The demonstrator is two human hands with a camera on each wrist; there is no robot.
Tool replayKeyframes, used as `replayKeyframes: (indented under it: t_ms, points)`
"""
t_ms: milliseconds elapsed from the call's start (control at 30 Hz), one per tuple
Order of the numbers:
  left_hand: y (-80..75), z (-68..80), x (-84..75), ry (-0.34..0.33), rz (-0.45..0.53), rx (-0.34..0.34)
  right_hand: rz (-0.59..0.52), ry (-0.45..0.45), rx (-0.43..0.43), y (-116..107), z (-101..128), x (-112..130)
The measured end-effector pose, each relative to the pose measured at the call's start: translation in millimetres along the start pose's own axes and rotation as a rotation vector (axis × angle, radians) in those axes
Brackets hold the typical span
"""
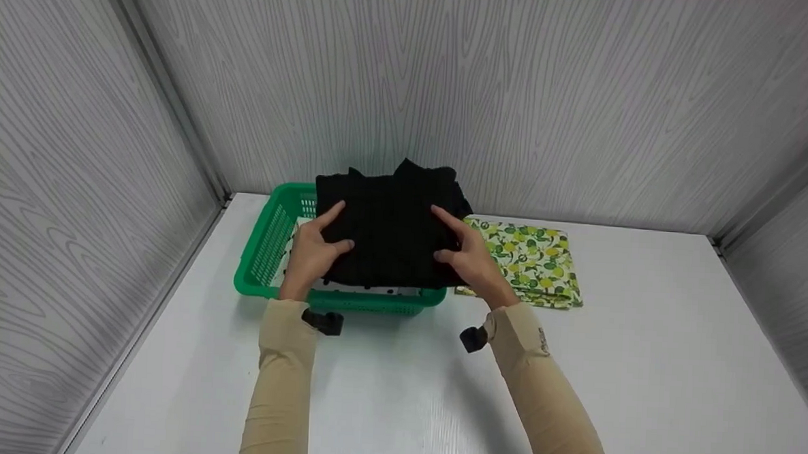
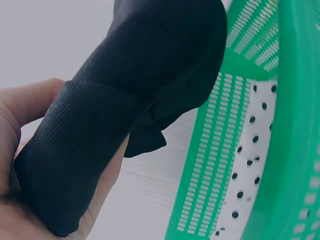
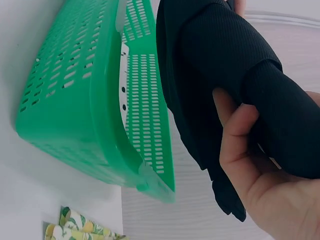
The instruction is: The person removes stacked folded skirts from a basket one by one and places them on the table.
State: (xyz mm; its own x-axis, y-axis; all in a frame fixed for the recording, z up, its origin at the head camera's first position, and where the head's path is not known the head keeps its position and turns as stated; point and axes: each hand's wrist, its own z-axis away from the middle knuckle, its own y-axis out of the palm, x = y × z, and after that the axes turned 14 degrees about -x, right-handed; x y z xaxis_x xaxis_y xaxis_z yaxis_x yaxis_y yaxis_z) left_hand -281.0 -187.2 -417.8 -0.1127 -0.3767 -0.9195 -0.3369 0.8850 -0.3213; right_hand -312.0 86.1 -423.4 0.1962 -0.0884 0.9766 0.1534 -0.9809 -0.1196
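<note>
A folded black cloth (image 1: 390,233), ribbed in the wrist views, is held up over the green basket (image 1: 254,291). My left hand (image 1: 313,250) grips its left side, thumb and index finger on the near face and the other fingers behind. On the opposite side my right hand (image 1: 472,258) grips it the same way, with fingers curled under the fold in the right wrist view. Loose corners of the cloth stick out along its far edge. Inside the basket lies a white cloth with black dots (image 2: 245,185), partly hidden by the black one.
To the right of the basket, a folded cloth with a lemon print (image 1: 532,260) lies flat on the white table (image 1: 643,374). Grey wood-grain panels (image 1: 410,84) stand behind the table and on both sides. The basket is close to the back panel.
</note>
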Motion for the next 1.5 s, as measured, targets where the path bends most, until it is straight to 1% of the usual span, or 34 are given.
replayKeyframes:
  t_ms: [200, 300, 567, 733, 900, 1033, 1267, 1400, 1500]
  points:
    - [14.6, 7.8, -5.5, 0.002, 0.036, 0.004, 0.006, -0.026, -0.021, -17.0, 9.2, -0.5]
    - [22.2, 11.2, -7.1, 0.007, 0.032, 0.003, 0.013, -0.027, -0.031, -25.0, 13.9, -1.7]
    - [39.2, 18.8, -12.8, 0.010, 0.078, 0.029, -0.003, -0.037, -0.066, -43.6, 26.9, -6.4]
    - [48.8, 25.1, -16.4, 0.036, 0.094, 0.041, -0.024, -0.037, -0.087, -53.8, 37.0, -8.1]
    - [58.1, 33.5, -15.5, 0.058, 0.133, 0.042, -0.027, -0.032, -0.092, -61.4, 48.4, -10.1]
    - [65.0, 39.0, -15.7, 0.090, 0.151, 0.045, -0.030, -0.037, -0.103, -67.6, 56.7, -11.3]
    - [74.0, 49.2, -16.9, 0.146, 0.138, 0.043, -0.028, 0.010, -0.114, -77.1, 70.8, -12.7]
    - [80.3, 56.2, -18.5, 0.181, 0.146, 0.047, 0.000, 0.040, -0.134, -84.3, 80.6, -11.6]
    - [85.0, 61.6, -21.5, 0.194, 0.154, 0.054, 0.028, 0.058, -0.152, -90.3, 87.9, -10.7]
